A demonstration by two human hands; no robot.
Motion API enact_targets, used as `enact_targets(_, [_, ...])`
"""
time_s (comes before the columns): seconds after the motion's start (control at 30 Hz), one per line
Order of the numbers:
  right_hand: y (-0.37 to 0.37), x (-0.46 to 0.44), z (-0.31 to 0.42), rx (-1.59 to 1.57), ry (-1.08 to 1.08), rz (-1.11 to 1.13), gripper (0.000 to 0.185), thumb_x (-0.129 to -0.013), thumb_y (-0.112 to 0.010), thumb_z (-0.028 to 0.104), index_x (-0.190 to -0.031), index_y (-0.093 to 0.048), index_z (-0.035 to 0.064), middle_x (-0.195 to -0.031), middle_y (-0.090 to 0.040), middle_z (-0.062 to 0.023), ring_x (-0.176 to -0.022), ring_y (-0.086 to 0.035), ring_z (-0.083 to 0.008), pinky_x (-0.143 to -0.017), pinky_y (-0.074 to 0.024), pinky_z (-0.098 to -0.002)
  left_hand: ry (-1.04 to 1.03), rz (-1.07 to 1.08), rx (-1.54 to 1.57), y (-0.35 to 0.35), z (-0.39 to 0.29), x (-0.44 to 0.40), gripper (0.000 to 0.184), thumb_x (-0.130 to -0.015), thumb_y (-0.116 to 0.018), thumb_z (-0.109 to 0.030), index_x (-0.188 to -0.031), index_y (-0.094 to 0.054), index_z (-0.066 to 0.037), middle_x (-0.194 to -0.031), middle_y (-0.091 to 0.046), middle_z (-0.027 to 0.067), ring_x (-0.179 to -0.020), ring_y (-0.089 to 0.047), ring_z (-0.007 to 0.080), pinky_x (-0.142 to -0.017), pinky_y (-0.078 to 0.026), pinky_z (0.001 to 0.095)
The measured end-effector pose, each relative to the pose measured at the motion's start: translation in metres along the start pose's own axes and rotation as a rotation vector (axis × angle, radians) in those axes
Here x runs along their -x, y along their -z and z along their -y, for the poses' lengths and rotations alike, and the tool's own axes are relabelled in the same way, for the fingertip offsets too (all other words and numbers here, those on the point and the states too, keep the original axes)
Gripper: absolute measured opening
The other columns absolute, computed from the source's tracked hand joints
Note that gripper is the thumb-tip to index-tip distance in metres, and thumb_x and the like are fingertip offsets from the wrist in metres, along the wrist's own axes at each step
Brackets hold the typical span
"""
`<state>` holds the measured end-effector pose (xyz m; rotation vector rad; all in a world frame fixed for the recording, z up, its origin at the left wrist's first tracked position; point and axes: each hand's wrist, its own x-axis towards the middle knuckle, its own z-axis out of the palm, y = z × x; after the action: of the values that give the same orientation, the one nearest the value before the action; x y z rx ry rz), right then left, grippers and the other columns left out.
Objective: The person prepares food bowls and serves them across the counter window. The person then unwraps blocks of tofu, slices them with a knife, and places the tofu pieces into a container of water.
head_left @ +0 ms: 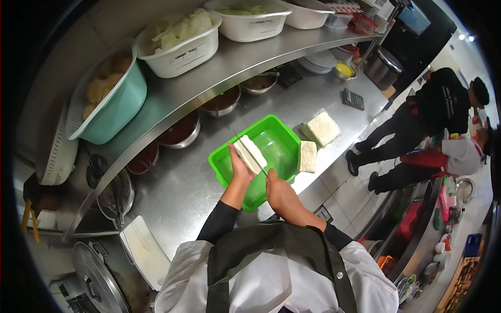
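Note:
Over a green plastic tub (282, 125) on the steel counter, my left hand (241, 168) supports a white block (250, 154) on its palm and fingers. My right hand (282, 195) is closed round the handle of a knife. The thin knife blade (254, 156) lies lengthwise along the block, touching it. A second pale block (307, 156) rests at the tub's right edge. Behind that one, a larger white block in clear plastic (321, 129) sits on the counter.
White bins of cut vegetables (180, 49) and a teal bin (117, 107) line the upper shelf. Bowls of sauce (180, 133) stand beneath. A calculator (354, 99) lies at the back right; a white cutting board (145, 250) at the left. Two people (438, 104) stand at the right.

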<state>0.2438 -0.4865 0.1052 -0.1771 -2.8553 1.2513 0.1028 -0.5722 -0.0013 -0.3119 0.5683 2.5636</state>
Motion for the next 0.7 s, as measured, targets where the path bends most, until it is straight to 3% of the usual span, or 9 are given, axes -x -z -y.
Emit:
enact_targets(0.37, [-0.016,-0.004,-0.017,0.054,-0.135,0.059,0.019,-0.095,-0.041,0.014,-0.101,-0.039,-0.0037,-0.070,-0.058,-0.0291,-0.069,-0.057,-0.0474,-0.058,-0.0423,-0.0533,-0.011,0.081,-0.081,-0.012,-0.004,0.015,0.075,-0.083,-0.033,-0.075,-0.110,-0.053,-0.008,-0.082,-0.060,0.0108,-0.072,-0.059,0.0264,-0.068,-0.050,0.0401])
enact_targets(0.7, [-0.027,-0.008,-0.028,0.057,-0.088,0.047,0.020,-0.094,-0.042,0.015,-0.100,-0.039,-0.0042,-0.070,-0.059,-0.0276,-0.067,-0.057,-0.0454,-0.058,-0.0433,-0.0521,0.030,0.273,-0.103,-0.033,-0.015,0.028,0.085,-0.084,-0.029,-0.076,-0.127,-0.047,-0.004,-0.083,-0.059,0.0094,-0.076,-0.060,0.0244,-0.070,-0.050,0.0394])
